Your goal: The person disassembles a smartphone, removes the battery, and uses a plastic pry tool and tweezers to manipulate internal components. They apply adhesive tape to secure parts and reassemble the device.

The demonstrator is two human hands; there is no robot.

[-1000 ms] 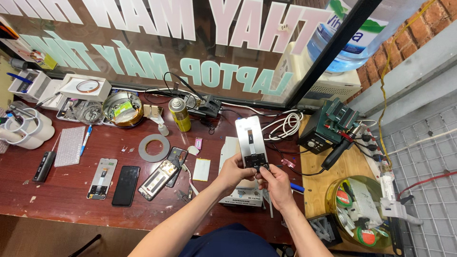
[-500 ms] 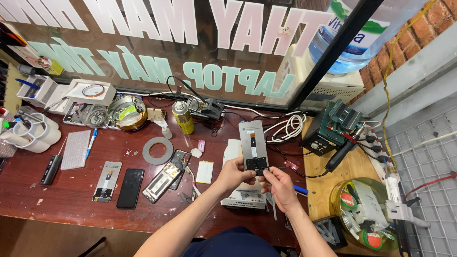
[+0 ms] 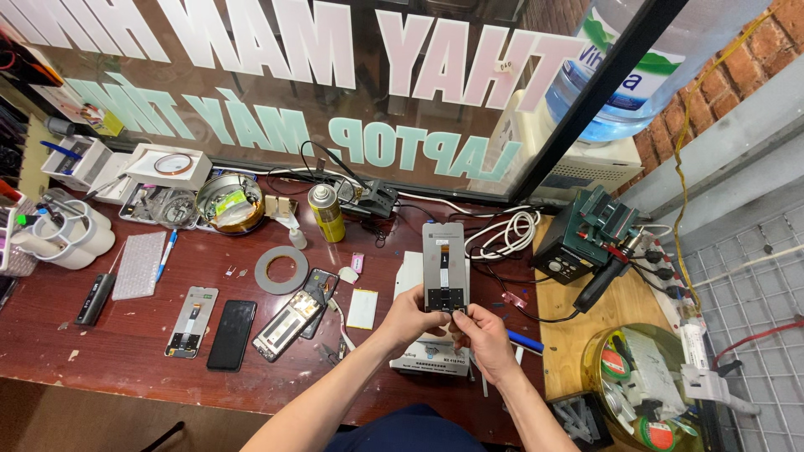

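Bright, even daylight from above; shadows soft and short on wooden table (image 3: 126, 351). Faint reflections on glass pane (image 3: 276, 92). Wide-angle bending at edges. Focus sharp throughout, no motion blur, far corners slightly darker.

One cam only, head-worn, looks steeply down from above at the workbench (image 3: 126, 360), facing the glass front (image 3: 251, 92); fairly far, whole bench top in view, forearms at bottom.

Phone panel (image 3: 444, 272) between my hands, over a box (image 3: 410, 335); tape ring (image 3: 280, 269) left; spray can (image 3: 326, 213) behind it; soldering station (image 3: 578, 243) right.
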